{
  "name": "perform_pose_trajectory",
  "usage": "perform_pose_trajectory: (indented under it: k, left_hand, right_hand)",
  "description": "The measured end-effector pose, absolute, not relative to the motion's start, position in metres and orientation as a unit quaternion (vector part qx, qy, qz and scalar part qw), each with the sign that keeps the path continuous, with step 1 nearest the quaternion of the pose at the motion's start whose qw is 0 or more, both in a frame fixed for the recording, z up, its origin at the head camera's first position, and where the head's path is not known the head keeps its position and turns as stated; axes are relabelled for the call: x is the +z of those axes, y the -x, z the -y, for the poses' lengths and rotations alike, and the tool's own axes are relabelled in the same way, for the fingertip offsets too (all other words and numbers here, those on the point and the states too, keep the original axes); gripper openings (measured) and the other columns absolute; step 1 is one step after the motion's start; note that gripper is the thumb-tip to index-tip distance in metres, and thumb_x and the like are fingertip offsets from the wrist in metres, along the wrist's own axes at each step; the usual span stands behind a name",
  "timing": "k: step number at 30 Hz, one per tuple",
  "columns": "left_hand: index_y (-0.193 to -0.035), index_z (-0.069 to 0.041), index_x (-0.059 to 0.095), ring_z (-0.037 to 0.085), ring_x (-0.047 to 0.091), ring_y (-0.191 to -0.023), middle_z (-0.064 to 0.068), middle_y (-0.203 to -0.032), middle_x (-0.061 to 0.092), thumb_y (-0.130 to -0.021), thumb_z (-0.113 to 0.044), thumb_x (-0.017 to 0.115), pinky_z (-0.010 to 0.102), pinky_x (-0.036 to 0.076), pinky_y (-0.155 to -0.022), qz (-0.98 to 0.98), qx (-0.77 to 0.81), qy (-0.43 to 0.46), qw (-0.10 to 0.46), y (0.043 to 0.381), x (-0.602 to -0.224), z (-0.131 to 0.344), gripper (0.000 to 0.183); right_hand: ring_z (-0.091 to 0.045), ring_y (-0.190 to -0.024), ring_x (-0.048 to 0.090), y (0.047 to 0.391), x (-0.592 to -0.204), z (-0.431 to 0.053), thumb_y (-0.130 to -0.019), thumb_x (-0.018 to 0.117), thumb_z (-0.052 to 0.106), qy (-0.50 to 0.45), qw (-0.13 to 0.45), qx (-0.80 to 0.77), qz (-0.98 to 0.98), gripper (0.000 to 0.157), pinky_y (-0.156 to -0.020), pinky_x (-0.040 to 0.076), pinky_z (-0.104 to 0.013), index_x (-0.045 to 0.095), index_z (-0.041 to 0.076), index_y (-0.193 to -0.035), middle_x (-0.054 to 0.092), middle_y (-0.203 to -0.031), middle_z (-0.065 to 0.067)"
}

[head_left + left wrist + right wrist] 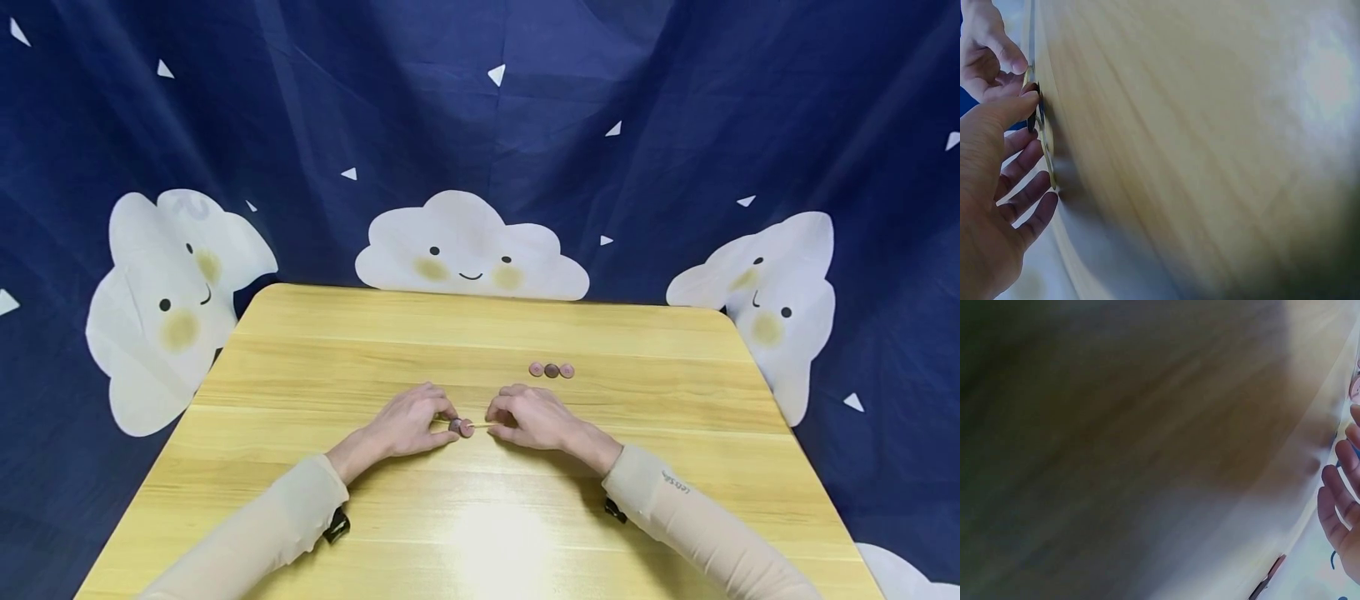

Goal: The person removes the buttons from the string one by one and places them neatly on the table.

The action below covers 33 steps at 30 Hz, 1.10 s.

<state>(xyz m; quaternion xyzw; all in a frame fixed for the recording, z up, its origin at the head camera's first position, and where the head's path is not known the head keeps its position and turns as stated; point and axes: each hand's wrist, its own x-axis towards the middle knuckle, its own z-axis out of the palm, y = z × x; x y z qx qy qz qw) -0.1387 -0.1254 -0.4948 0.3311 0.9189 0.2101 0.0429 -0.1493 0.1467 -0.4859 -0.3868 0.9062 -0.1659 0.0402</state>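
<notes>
Near the middle of the wooden table, my left hand (408,421) pinches a dark brown button (454,425) between thumb and fingertips. A pinkish button (467,428) overlaps it on the right. From the buttons a thin yellow cord (482,425) runs right to my right hand (536,419), whose thumb and fingers pinch its end. In the left wrist view the dark button (1032,119) stands on edge under the thumb, and the cord (1049,162) trails past the other fingers. The right wrist view shows the right hand (1341,494) only partly; its fingertips' hold is cut off there.
Beyond the right hand lie three buttons in a row: a pinkish one (536,369), a dark brown one (552,371) and another pinkish one (567,371). The wooden table (360,342) ends against a dark blue curtain (420,100) printed with clouds.
</notes>
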Motion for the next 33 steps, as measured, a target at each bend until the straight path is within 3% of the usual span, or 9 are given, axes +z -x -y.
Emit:
perform_pose_trajectory:
  k: [9,17,33]
  left_hand:
    - [-0.105,-0.019,0.078,0.016,0.066,-0.106,-0.007,-0.102,0.073,-0.091,-0.041,0.08,0.041,0.056,-0.098,-0.917,0.205,-0.34,0.032,0.138,-0.495,0.122,0.026]
    - [-0.104,-0.02,0.078,0.013,0.065,-0.104,-0.008,-0.102,0.073,-0.092,-0.043,0.079,0.038,0.057,-0.094,-0.917,0.208,-0.339,0.032,0.137,-0.493,0.119,0.026]
    - [-0.102,-0.022,0.078,0.011,0.062,-0.097,-0.009,-0.098,0.071,-0.091,-0.042,0.081,0.034,0.056,-0.088,-0.916,0.208,-0.341,0.027,0.138,-0.495,0.118,0.024]
  right_hand:
    - [-0.007,-0.085,0.06,0.149,-0.484,-0.135,-0.094,0.077,0.041,0.388,0.049,-0.159,-0.906,0.028,-0.069,0.047,-0.02,0.076,0.023,-0.115,0.067,-0.095,0.007]
    - [-0.005,-0.084,0.058,0.149,-0.484,-0.128,-0.092,0.08,0.044,0.402,0.047,-0.157,-0.901,0.033,-0.07,0.047,-0.02,0.075,0.024,-0.117,0.067,-0.094,0.007]
    - [-0.003,-0.079,0.053,0.149,-0.487,-0.128,-0.094,0.076,0.039,0.399,0.044,-0.151,-0.903,0.022,-0.065,0.043,-0.018,0.076,0.025,-0.111,0.065,-0.089,0.01]
